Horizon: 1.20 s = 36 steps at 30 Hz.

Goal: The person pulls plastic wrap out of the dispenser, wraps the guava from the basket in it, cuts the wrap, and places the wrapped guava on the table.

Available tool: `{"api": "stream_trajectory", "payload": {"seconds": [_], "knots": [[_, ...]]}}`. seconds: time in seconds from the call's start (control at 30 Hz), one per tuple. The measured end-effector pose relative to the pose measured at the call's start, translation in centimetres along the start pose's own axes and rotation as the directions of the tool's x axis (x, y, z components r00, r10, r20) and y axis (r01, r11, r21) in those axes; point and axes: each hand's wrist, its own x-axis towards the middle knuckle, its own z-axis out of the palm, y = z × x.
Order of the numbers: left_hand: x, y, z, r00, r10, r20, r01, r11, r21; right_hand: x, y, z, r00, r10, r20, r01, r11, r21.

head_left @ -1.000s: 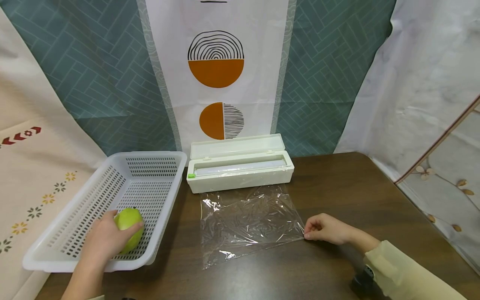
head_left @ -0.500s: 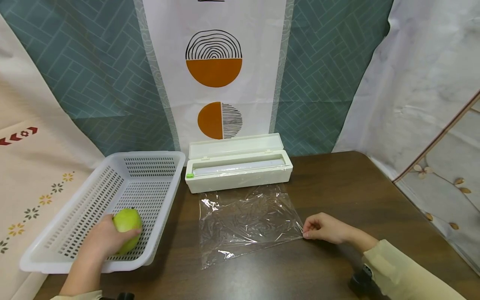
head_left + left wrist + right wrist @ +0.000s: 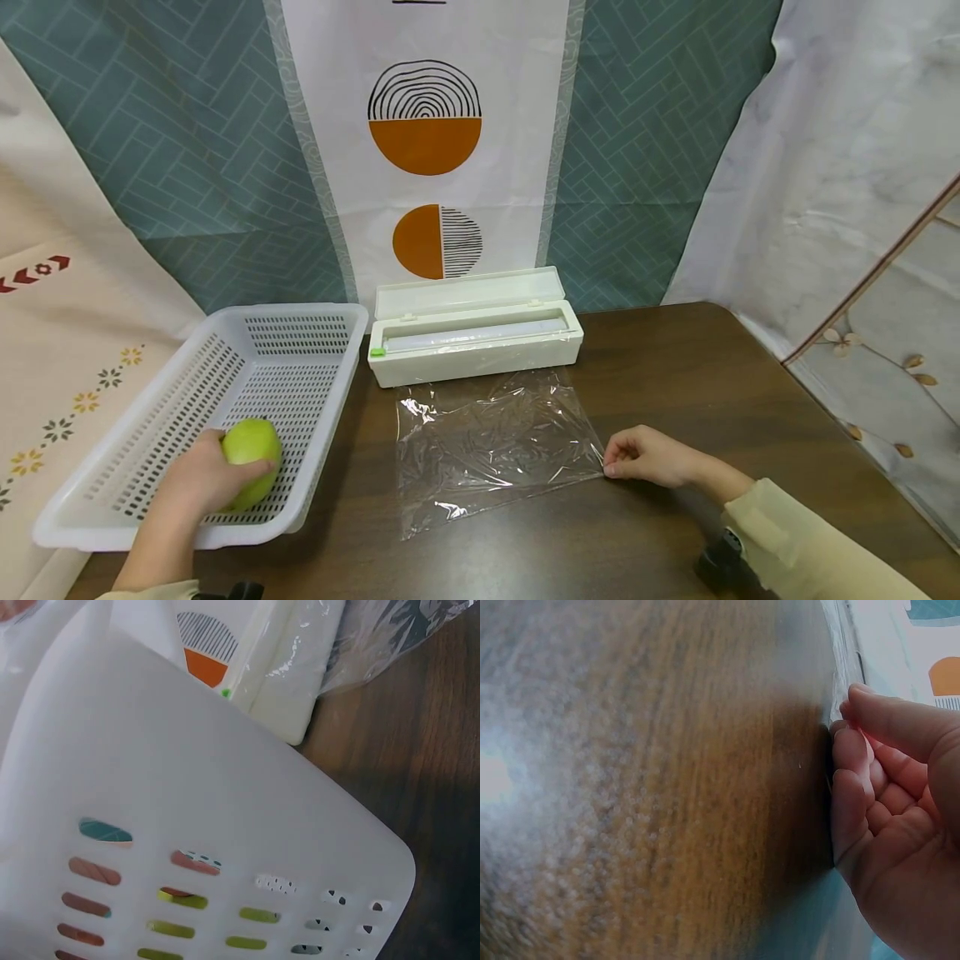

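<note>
In the head view a green apple [image 3: 253, 446] sits at the near end of a white perforated plastic basket [image 3: 330, 442]. My left hand [image 3: 198, 479] reaches over the basket's near rim and grips the apple, thumb on its near side and fingers at its left. From the left wrist, the basket's outer wall [image 3: 202, 780] fills most of the view, with green showing through its slots. My right hand [image 3: 648, 457] pinches the near right corner of a sheet of clear plastic wrap [image 3: 495, 442] low on the table. The right wrist view shows thumb and forefinger together at the film's edge.
Behind the film stands a long white wrap dispenser [image 3: 480, 354], its lid [image 3: 472, 292] raised, a roll inside and a small green piece at its left end. The film runs out from its front. Brown wooden table [image 3: 652, 367] extends to the right; fabric hangings [image 3: 637, 167] surround it.
My left hand has closed in on the apple, its thumb dropping slightly along the near side. My right hand and the wrap stay put; the head view has shifted a little.
</note>
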Motion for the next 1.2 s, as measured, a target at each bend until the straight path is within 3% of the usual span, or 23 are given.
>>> {"api": "stream_trajectory", "payload": {"seconds": [0.23,0.47,0.67,0.8,1.03,1.2], "knots": [[-0.1,0.0,0.0,0.999,-0.001,-0.05,-0.001,0.999,-0.038,0.0,0.2,0.0,1.0,-0.005,-0.003,0.005,1.0,-0.005],[-0.5,0.1,0.2,0.991,0.006,-0.132,-0.017,0.996,-0.084,0.1,0.5,0.1,0.996,-0.091,0.008,0.092,0.996,-0.007],[-0.6,0.7,0.2,0.973,0.016,-0.232,-0.039,0.995,-0.096,0.0,0.4,0.1,1.0,-0.02,-0.006,0.02,1.0,-0.012],[-0.9,1.1,0.2,0.967,0.004,-0.254,-0.034,0.993,-0.115,0.1,0.2,0.1,1.0,0.008,-0.006,-0.008,1.0,-0.01],[-1.6,2.0,-0.1,0.958,0.008,-0.287,-0.05,0.989,-0.138,0.1,0.2,0.1,1.0,-0.004,-0.002,0.004,1.0,0.013],[-1.9,2.5,0.0,0.935,0.044,-0.352,-0.098,0.985,-0.139,0.2,0.2,0.1,1.0,0.012,0.0,-0.012,1.0,0.007]]}}
